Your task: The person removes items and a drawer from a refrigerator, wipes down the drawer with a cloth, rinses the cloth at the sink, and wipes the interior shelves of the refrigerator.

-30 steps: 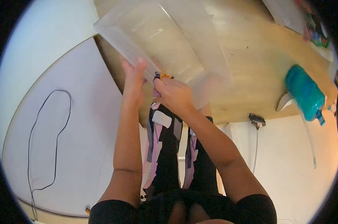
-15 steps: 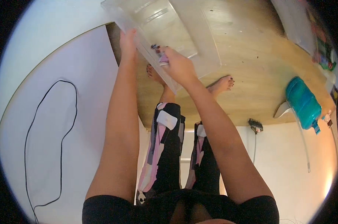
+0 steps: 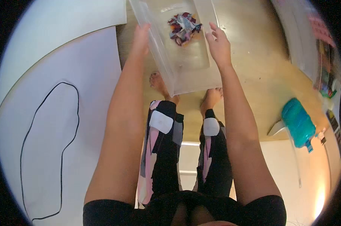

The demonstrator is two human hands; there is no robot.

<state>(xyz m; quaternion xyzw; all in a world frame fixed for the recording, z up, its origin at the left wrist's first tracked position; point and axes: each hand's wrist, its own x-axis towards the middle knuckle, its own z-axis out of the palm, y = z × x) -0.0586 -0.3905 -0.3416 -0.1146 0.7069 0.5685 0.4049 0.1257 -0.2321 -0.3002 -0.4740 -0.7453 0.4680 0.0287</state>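
Observation:
A clear plastic bin (image 3: 189,77) is tilted in front of me, above the floor and my feet. My left hand (image 3: 141,39) grips its left rim; the fingertips are partly hidden behind the wall. Inside, on the bottom, lies a crumpled heap of multicoloured cloth scraps (image 3: 184,29) in dark red, grey, white and orange. Over the bin's right side is my right hand (image 3: 219,46), with fingers loosely bent and apart, holding nothing. Whether it touches the right wall I cannot tell.
A black cable (image 3: 78,101) runs across the white surface (image 3: 91,67) on the left. To the right, a blue water jug (image 3: 298,122) lies on the wooden floor (image 3: 253,94), beside a white dustpan-like piece (image 3: 277,128). Assorted items line the far right edge.
The colourful cloth scraps have left my right hand and now lie in the bin. That hand has moved right, to the bin's side. The bin has turned more upright in view.

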